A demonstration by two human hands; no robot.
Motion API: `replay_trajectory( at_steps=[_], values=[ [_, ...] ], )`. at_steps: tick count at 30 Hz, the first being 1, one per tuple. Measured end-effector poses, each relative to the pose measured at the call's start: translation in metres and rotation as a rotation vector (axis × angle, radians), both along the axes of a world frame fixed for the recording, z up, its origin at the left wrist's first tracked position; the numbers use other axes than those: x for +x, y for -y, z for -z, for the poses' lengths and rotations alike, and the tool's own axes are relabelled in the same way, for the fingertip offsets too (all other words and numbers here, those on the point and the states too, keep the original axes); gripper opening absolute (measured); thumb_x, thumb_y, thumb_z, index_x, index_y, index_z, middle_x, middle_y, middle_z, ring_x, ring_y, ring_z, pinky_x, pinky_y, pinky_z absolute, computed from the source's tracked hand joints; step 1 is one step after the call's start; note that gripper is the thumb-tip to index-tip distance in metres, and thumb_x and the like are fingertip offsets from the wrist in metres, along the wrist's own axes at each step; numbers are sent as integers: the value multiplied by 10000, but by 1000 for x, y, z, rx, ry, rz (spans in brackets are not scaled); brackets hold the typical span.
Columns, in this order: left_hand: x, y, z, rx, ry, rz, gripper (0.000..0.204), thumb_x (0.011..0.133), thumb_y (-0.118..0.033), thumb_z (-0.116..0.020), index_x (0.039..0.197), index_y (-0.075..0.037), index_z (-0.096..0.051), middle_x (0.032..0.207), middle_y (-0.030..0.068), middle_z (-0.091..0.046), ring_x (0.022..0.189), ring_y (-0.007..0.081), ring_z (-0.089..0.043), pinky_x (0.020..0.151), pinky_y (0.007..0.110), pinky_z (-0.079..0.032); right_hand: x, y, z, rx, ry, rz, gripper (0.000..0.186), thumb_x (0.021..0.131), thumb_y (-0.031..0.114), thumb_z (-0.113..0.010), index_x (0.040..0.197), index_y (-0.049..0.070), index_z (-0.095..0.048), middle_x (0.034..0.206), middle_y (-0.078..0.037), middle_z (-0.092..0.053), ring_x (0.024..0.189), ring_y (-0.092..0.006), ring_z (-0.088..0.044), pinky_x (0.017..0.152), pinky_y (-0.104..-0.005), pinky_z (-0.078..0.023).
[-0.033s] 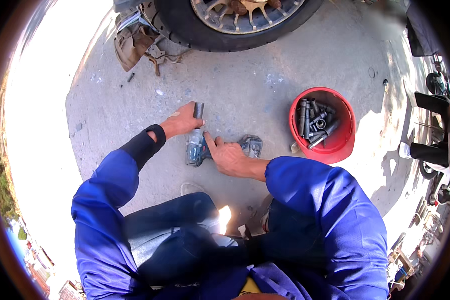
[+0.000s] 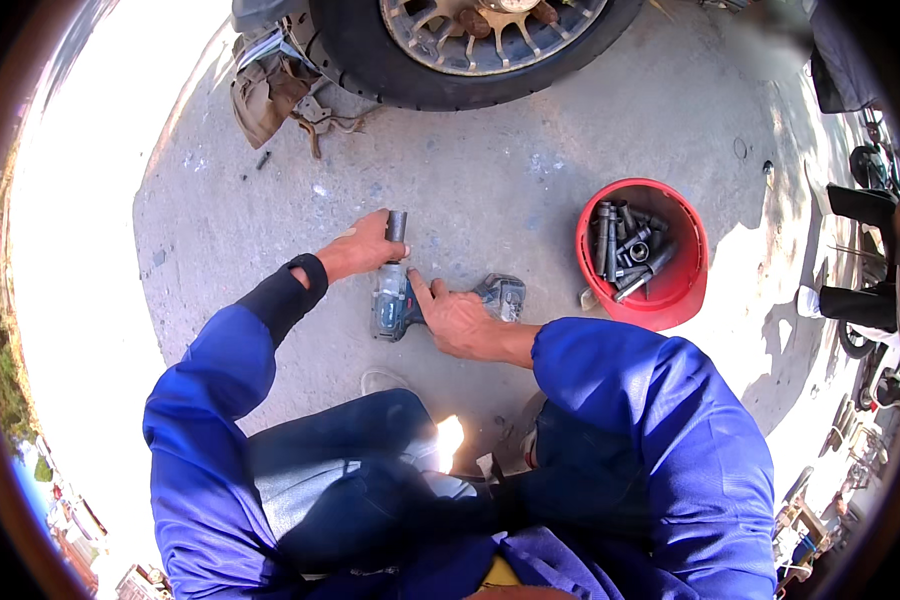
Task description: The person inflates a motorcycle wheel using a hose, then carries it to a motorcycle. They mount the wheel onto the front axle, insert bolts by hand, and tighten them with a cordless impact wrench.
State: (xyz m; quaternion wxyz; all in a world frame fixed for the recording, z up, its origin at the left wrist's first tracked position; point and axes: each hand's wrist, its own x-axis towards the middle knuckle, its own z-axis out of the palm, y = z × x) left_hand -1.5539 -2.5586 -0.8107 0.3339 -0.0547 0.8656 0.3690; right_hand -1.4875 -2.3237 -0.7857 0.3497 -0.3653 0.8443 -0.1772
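My left hand (image 2: 368, 243) is closed round a dark cylindrical socket (image 2: 397, 226) at the nose of a blue-grey cordless impact wrench (image 2: 390, 310). The wrench lies on its side just above my knees, its battery (image 2: 503, 297) pointing right. My right hand (image 2: 457, 318) grips the handle of the wrench, index finger stretched toward the tool's body. To the right sits an upturned red hard hat (image 2: 672, 300) holding several dark sockets and metal bars (image 2: 606, 240).
A large tyre (image 2: 460, 90) with a spoked rim fills the top middle. Beside it at the upper left lie crumpled brown cloths (image 2: 265, 100) and a small dark bolt (image 2: 263, 160) on the concrete floor (image 2: 270, 210). Assorted wheels and dark parts (image 2: 860, 310) line the right rim.
The tyre, hard hat, wrench and both hands sit slightly lower in the picture. My grip on the socket and wrench looks the same.
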Motion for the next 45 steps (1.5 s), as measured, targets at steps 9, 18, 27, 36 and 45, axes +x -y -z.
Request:
replay_trajectory(
  at_steps=[9,18,27,36,45],
  values=[
    [-23,-42,-137,654,6,-450,431,943,-449,-731,1081,-70,-581,870,19,-592,725,108,-594,599,280,-482,-66,-61,-130,-365,-132,217,902,821,58,-716,1605,65,-270,1229,-279,-568,1012,-509,-655,875,-560,-551],
    [-64,-109,-227,968,-187,-402,498,969,-511,-706,1179,-72,-599,1013,42,-643,903,133,-639,793,309,-535,-94,-117,-193,-695,-524,280,691,858,117,-811,1466,29,-495,1285,-205,-659,1130,-379,-676,974,-438,-545],
    [-109,-143,-245,1206,-263,-307,305,1060,-350,-626,1222,-93,-646,1085,27,-702,983,153,-673,851,324,-572,-117,-130,-207,-874,-392,709,392,882,97,-812,1242,22,-675,1135,-92,-725,1021,-209,-679,926,-352,-528],
    [-119,-148,-237,1219,-381,-469,280,1057,-293,-635,1264,-104,-635,1149,15,-678,1031,149,-656,851,336,-572,-157,-117,-199,-965,-293,732,439,862,92,-826,1267,24,-672,1143,-79,-728,1048,-188,-668,937,-338,-524],
    [-58,-83,-138,754,172,-583,530,997,-518,-680,1234,-49,-605,1150,117,-692,992,199,-661,846,347,-525,-150,-91,-212,-1308,364,1062,292,897,62,-802,1161,20,-683,999,-46,-700,725,-135,-623,649,-309,-517]
  ],
)
